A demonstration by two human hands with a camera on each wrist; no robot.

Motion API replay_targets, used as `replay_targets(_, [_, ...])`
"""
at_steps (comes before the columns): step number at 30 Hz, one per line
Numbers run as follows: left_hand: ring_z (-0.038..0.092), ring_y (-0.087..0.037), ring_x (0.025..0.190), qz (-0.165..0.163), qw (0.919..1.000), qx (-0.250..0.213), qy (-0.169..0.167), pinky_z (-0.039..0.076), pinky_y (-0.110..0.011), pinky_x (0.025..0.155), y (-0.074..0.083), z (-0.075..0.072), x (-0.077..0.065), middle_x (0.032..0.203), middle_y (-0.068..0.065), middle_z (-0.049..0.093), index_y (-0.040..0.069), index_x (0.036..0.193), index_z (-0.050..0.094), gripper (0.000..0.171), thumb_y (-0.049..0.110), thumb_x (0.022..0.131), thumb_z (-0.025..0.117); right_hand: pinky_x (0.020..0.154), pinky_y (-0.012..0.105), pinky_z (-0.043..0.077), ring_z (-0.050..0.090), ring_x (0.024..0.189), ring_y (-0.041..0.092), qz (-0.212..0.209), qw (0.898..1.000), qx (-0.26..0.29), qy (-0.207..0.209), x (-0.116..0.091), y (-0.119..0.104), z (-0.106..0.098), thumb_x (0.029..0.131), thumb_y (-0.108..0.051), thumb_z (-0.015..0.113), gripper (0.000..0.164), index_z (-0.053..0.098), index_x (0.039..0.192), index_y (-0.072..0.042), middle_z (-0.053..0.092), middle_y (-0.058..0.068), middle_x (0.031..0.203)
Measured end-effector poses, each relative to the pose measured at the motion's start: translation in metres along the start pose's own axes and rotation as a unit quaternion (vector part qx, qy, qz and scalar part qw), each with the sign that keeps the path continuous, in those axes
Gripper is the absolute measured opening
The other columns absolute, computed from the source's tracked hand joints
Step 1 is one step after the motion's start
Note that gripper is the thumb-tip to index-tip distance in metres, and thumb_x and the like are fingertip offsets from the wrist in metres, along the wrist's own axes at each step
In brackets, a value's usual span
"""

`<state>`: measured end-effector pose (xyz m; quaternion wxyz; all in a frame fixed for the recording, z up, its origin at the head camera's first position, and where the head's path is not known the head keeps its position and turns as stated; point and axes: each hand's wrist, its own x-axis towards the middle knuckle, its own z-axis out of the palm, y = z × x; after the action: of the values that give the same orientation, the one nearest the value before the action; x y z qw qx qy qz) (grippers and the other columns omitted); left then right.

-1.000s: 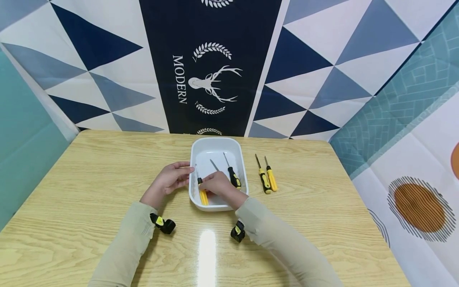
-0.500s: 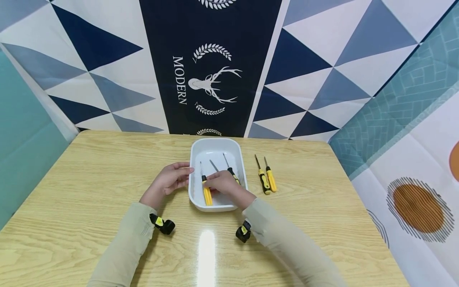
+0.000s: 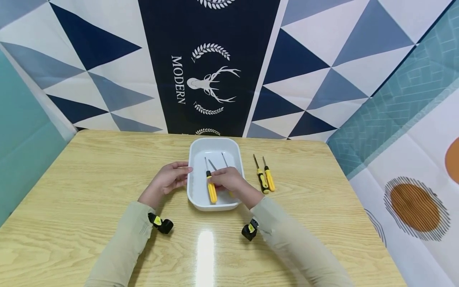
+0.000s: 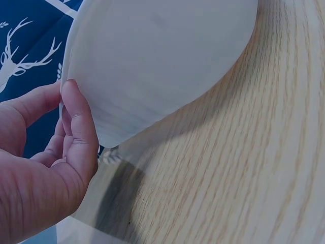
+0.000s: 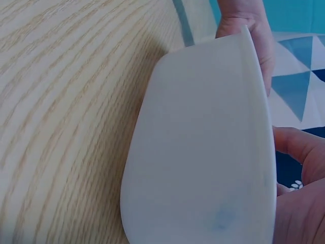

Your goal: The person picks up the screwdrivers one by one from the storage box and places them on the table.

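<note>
A white plastic tray (image 3: 195,200) stands on the table. At its left rim my left hand (image 3: 171,178) pinches the edge between thumb and fingers, as the left wrist view shows. My right hand (image 3: 231,180) reaches over the tray and holds a yellow-handled screwdriver (image 3: 212,192) near its black collar, shaft pointing to the far wall. Two more screwdrivers lie inside, their shafts (image 3: 224,160) showing while the right hand covers most of their handles. In the right wrist view the tray's outer wall (image 5: 203,137) hides the screwdrivers and part of the right hand.
Right of the tray, two screwdrivers lie side by side on the wooden table (image 3: 305,223): a black-and-yellow one (image 3: 263,181) and a yellow one (image 3: 269,180). A patterned cloth wall (image 3: 211,91) closes off the table's far edge.
My right hand has moved right inside the tray, bringing the yellow screwdriver from near the left wall toward the other screwdrivers. The left hand stays at the rim.
</note>
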<state>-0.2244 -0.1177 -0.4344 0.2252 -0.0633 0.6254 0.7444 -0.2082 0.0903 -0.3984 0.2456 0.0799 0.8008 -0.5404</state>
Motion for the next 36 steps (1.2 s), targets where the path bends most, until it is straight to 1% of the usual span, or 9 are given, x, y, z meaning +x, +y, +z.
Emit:
replay_targets(8, [0.059,-0.005,0.068,0.002,1.0000,0.000,0.000,0.054,-0.017,0.066,0.001,0.000,0.000,0.080,0.004,0.061,-0.002,0.139,0.036,0.056,0.012,0.091,0.061,0.075,0.030,0.058,0.062,0.070,0.012,-0.008,0.999,0.035,0.001,-0.002,-0.002,-0.006,0.082,-0.011,0.070,0.031,0.063,0.110,0.001,0.066,0.009,0.089])
replay_targets(14, [0.059,-0.005,0.067,0.001,1.0000,-0.002,0.001,0.055,-0.017,0.065,0.002,0.001,0.001,0.078,0.004,0.061,-0.002,0.138,0.036,0.055,0.011,0.091,0.060,0.073,0.029,0.058,0.063,0.069,0.013,-0.011,0.999,0.047,0.002,-0.002,-0.001,-0.009,0.082,-0.010,0.070,0.032,0.063,0.110,0.001,0.065,0.008,0.088])
replay_targets(22, [0.059,-0.005,0.067,0.001,1.0000,0.000,0.001,0.054,-0.017,0.064,0.002,0.001,-0.002,0.077,0.004,0.060,-0.002,0.138,0.036,0.054,0.011,0.091,0.059,0.074,0.028,0.058,0.064,0.074,0.014,-0.004,0.999,0.036,0.008,-0.003,-0.003,-0.015,0.082,-0.014,0.072,0.035,0.062,0.113,-0.002,0.066,0.011,0.098])
replay_targets(27, [0.056,-0.006,0.066,0.000,1.0000,0.002,0.002,0.054,-0.017,0.064,0.003,0.001,-0.003,0.075,0.003,0.057,-0.001,0.138,0.036,0.054,0.011,0.091,0.060,0.075,0.029,0.058,0.064,0.073,0.014,-0.007,0.999,0.030,0.012,-0.004,-0.004,-0.019,0.082,-0.015,0.072,0.035,0.062,0.114,-0.002,0.065,0.011,0.099])
replay_targets(36, [0.058,-0.005,0.066,-0.002,1.0000,-0.002,0.000,0.054,-0.017,0.064,0.001,-0.001,-0.002,0.076,0.004,0.060,-0.002,0.138,0.036,0.055,0.012,0.091,0.061,0.076,0.029,0.058,0.063,0.077,0.015,-0.003,0.999,0.035,0.010,-0.005,-0.005,-0.026,0.082,-0.014,0.071,0.035,0.062,0.114,-0.002,0.064,0.011,0.101])
